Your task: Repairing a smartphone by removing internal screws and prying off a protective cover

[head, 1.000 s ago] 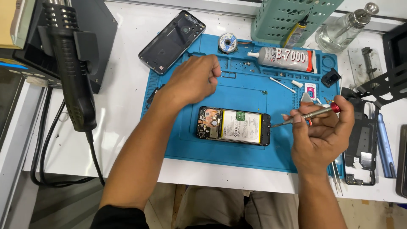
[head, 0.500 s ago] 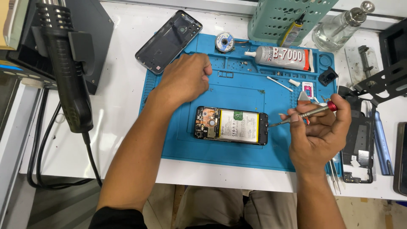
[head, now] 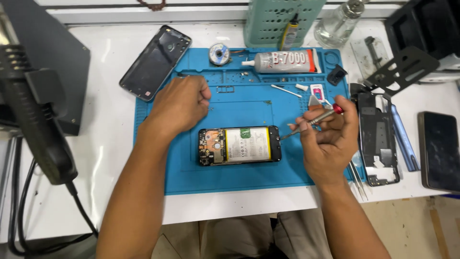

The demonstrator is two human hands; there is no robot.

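Your right hand (head: 328, 144) was pinching a small screwdriver (head: 314, 118) with a red cap, fingers curled around its shaft, the tip angled down toward the right end of the opened phone (head: 238, 145). Whether the tip actually touched the phone could not be told. The hand sat over the right edge of the blue work mat (head: 249, 172).

The opened phone lay flat near the middle of the mat, a little toward its front edge, back cover off, with the circuit board at its left end and the battery filling the rest.

Your left hand (head: 179, 103) rested on the mat just behind and to the left of the phone, fingers pressed together into a loose fist; nothing could be seen in it.

Along the mat's back edge lay a tube of glue (head: 282, 61) and a small spool (head: 220, 52). The phone's dark back cover (head: 154, 62) lay tilted across the mat's back left corner, partly on the white table (head: 110, 158). Off the mat's right edge lay a phone frame (head: 378, 139), with tweezers (head: 358, 178) just beside your right wrist, and another dark phone (head: 438, 151) near the table's right edge.
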